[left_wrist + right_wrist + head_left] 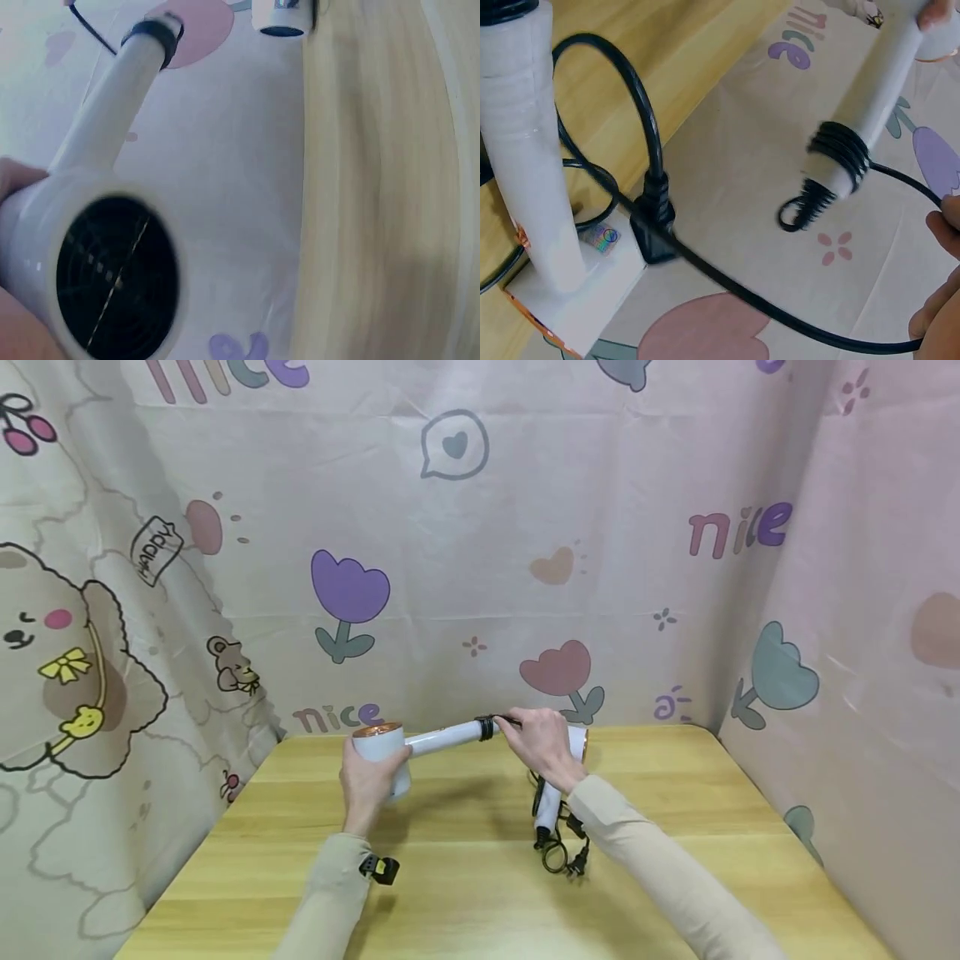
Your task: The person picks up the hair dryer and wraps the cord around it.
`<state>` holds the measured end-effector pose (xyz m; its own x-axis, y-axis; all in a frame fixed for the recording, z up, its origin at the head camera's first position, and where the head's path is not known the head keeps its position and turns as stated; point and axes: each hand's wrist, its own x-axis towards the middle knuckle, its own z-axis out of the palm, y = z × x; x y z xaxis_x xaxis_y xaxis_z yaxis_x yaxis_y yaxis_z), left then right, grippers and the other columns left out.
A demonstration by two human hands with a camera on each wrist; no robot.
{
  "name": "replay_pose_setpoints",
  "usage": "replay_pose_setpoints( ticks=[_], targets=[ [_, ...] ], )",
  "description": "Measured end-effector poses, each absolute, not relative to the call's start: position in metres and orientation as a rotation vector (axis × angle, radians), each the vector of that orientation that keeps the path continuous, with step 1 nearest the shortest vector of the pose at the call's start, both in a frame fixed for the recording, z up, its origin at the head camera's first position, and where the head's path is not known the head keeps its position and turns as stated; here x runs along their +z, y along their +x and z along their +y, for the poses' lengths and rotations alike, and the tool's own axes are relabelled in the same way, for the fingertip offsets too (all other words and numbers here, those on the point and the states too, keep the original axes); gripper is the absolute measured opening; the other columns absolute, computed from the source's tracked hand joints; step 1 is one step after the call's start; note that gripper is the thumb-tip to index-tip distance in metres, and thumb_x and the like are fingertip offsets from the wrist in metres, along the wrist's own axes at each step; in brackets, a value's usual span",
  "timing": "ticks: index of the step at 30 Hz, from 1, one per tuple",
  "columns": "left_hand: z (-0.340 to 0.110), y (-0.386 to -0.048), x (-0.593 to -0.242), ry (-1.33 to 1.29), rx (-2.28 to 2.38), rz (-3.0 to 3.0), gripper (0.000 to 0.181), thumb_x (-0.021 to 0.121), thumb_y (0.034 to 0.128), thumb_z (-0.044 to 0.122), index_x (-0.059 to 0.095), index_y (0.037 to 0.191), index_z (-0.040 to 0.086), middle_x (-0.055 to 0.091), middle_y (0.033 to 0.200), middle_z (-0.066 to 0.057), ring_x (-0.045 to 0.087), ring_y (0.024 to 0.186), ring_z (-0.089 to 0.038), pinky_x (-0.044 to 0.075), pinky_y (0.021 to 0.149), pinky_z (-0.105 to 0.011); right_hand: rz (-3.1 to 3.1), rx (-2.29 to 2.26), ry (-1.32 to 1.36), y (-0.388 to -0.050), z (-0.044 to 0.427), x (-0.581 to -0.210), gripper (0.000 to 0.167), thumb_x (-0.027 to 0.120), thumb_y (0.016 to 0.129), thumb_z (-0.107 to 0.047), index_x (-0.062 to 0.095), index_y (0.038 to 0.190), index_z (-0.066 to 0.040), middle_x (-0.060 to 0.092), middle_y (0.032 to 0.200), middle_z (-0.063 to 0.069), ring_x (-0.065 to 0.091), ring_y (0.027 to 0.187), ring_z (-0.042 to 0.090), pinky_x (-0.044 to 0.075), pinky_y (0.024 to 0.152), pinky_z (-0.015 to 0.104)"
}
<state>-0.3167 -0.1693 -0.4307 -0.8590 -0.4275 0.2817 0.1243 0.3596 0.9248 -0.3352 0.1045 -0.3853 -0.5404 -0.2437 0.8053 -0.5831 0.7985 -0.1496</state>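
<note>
A white hair dryer (447,740) with a copper-coloured rim is held above the table, its handle pointing right. My left hand (366,781) grips it around the head; its dark round grille (120,277) shows in the left wrist view. Several turns of black cord (841,154) circle the lower end of the handle. From these turns the cord runs to my right hand (542,745), which pinches it just right of the handle. More cord trails from that hand toward a black plug (654,225) in the right wrist view.
A second white hair dryer (549,806) stands on the wooden table (450,877), below and behind my right hand. Black cord and a plug (579,863) lie around its handle. A printed curtain (465,552) surrounds the table at the back and sides.
</note>
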Motion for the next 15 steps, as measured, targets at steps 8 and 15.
replay_pose_setpoints(
  ticks=[8,15],
  targets=[
    [-0.161,-0.321,-0.435,0.343,-1.711,-1.873,0.084,0.087,0.0705,0.023,0.040,0.138,0.008,0.057,0.114,-0.013,0.057,0.096,-0.026,0.051,0.080,-0.037,-2.198,0.552,0.659,-0.335,0.106,-0.397,0.018,0.065,0.094,-0.021,0.077,0.085,-0.013,0.058,0.053,-0.006,0.033,0.042,0.003,0.025,0.040,0.019],
    [-0.160,-0.324,-0.434,0.441,-2.045,-1.676,0.074,0.085,0.0745,0.019,0.042,0.133,0.010,0.053,0.116,-0.003,0.058,0.097,-0.019,0.056,0.077,-0.026,-2.272,0.593,0.730,-0.333,0.104,-0.403,0.017,0.061,0.096,-0.019,0.076,0.090,-0.013,0.068,0.065,-0.005,0.048,0.049,0.002,0.043,0.050,0.023]
  ],
)
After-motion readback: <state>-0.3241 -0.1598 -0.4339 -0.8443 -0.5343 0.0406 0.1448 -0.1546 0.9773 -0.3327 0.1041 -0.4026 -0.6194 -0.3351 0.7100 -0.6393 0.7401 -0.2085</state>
